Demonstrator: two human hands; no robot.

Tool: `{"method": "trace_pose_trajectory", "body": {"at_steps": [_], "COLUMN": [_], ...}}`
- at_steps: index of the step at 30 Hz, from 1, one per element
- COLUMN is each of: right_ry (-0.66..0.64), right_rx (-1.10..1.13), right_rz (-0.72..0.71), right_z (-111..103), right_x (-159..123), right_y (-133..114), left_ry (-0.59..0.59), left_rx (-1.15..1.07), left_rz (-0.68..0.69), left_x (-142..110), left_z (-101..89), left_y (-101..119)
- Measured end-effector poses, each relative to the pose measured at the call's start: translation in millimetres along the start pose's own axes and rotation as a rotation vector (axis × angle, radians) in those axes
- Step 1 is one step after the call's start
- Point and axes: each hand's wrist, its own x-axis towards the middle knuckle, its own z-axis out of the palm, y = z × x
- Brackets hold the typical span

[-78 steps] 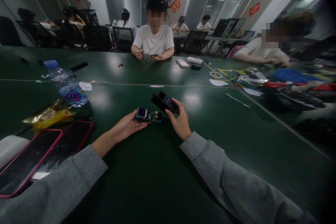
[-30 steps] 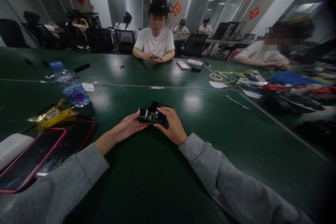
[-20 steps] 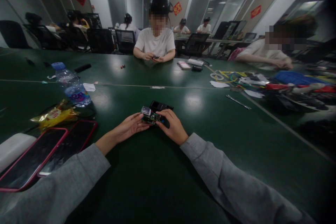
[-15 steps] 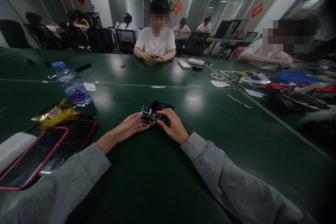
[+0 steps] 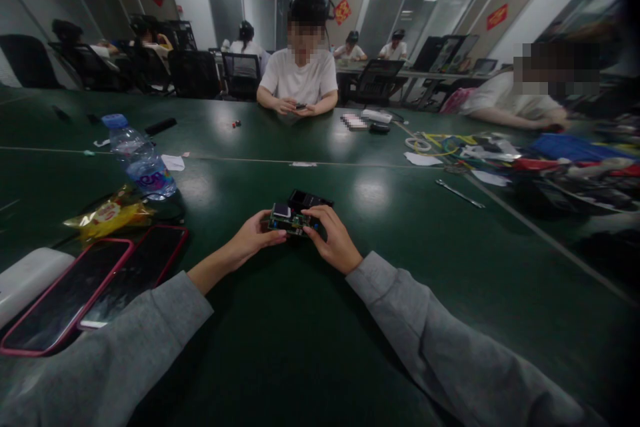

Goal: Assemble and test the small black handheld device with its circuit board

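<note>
Between my two hands is a green circuit board [image 5: 295, 221] with a small dark screen in a pale frame at its left end and blue parts along its near edge. My left hand [image 5: 253, 238] grips the board's left end, the thumb along the near edge. At the right end, my right hand [image 5: 329, 235] pinches the board between thumb and fingers. Just behind the board lies a black plastic case [image 5: 311, 199] on the green table [image 5: 280, 347], partly covered by the board and my right fingers.
Two phones with red edges [image 5: 70, 293], a white box-like object [image 5: 35, 280], a yellow wrapper [image 5: 113, 213] and a water bottle [image 5: 140, 160] are at left. To the right lie a wrench [image 5: 459, 193] and a cable heap [image 5: 565, 153]. A person [image 5: 300, 73] sits opposite.
My left hand has shifted its hold: the fingers that lay under the board are now drawn back, with the thumb at the near edge. My right hand keeps its grip.
</note>
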Motion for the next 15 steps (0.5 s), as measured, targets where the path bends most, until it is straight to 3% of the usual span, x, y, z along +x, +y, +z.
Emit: {"method": "trace_pose_trajectory", "body": {"at_steps": [7,15], "right_ry": [-0.028,-0.041], "right_rx": [-0.016,-0.033], "right_rz": [-0.057,-0.097], "right_z": [0.2,-4.1], "right_x": [-1.7,-1.4], "right_y": [0.2,-4.2], "left_ry": [0.07,0.078], "left_rx": [0.207,0.251], "left_rz": [0.079,0.079], "left_x": [-1.2,-2.9], "left_z": [7.2,9.0], "left_y": [-1.8,-0.3]}}
